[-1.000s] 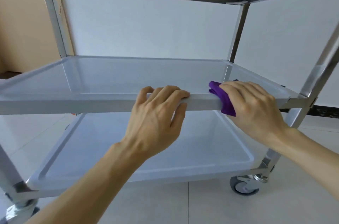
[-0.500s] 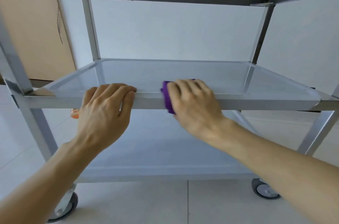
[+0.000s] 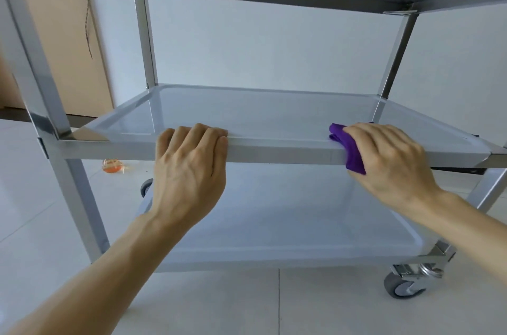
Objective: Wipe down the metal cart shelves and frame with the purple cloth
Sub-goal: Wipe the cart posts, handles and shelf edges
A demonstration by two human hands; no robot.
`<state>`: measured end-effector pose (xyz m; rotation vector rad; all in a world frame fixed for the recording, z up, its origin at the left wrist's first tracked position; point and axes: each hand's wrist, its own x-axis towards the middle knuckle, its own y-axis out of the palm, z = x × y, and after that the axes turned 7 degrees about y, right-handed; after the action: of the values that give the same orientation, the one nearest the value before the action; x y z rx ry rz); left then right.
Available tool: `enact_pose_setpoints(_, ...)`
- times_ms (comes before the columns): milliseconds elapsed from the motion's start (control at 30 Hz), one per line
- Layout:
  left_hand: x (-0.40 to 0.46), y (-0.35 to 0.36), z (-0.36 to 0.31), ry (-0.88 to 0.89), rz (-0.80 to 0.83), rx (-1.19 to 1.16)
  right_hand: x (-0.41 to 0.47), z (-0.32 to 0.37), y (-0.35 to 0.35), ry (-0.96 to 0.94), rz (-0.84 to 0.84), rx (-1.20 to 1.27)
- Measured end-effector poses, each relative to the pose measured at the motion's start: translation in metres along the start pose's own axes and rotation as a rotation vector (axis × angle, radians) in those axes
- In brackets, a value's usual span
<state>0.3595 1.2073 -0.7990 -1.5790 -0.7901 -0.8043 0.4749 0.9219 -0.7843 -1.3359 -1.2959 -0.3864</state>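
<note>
Right hand (image 3: 389, 162) holds the purple cloth (image 3: 349, 146) bunched over the middle shelf (image 3: 274, 115) front rim, draped front-to-back. Left hand (image 3: 189, 167) grips that rim nearby; orange thing (image 3: 112, 165) on floor behind.

Your room: pale wall, tiled floor, soft even light.
Across the middle of the frame you face a plain white wall (image 3: 274, 55); at upper left stands a beige panel (image 3: 55, 33), maybe a door. Glossy white floor tiles (image 3: 247, 307) fill the bottom, with a small orange object (image 3: 112, 166) lying at left.
</note>
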Motion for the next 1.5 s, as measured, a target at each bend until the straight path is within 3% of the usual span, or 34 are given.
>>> enact_pose_setpoints(200,-0.001,-0.001,-0.005,0.011,0.036,-0.023,0.033,0.082,-0.005,0.005,0.059,0.087)
enact_pose_setpoints(333,0.003,-0.005,0.004,0.017,0.071,-0.082,0.06,0.122,-0.009,-0.105,0.45,0.216)
enact_pose_setpoints(467,0.005,-0.011,0.011,0.025,0.075,-0.175,0.076,0.092,-0.024,-0.025,0.796,0.56)
enact_pose_setpoints(567,0.008,-0.012,0.003,0.107,0.079,-0.225,0.078,0.07,-0.023,-0.007,0.944,0.608)
enact_pose_setpoints(667,0.011,-0.008,-0.017,0.241,0.116,-0.253,0.079,0.054,-0.018,0.104,1.034,0.851)
enact_pose_setpoints(800,0.017,-0.005,-0.033,0.232,0.162,-0.102,0.068,0.025,-0.018,0.134,0.995,0.795)
enact_pose_setpoints(900,0.026,-0.005,-0.039,0.273,0.23,-0.009,0.052,0.011,-0.017,0.049,0.909,0.515)
enact_pose_setpoints(1000,0.034,0.004,-0.053,0.262,0.352,-0.027,0.038,0.015,-0.011,-0.047,0.677,0.258)
enact_pose_setpoints(1133,0.035,0.025,-0.066,0.339,0.369,0.13,0.024,0.036,0.004,0.012,0.274,0.228)
enact_pose_setpoints(1200,0.034,0.027,-0.063,0.358,0.33,0.143,0.02,0.033,0.01,-0.029,0.159,0.246)
enact_pose_setpoints(1333,0.03,0.011,-0.031,0.391,0.276,0.155,0.018,0.018,0.015,-0.058,0.138,0.275)
enact_pose_setpoints(1500,0.018,-0.032,0.045,0.223,0.32,0.275,0.015,0.012,0.009,-0.044,0.219,0.257)
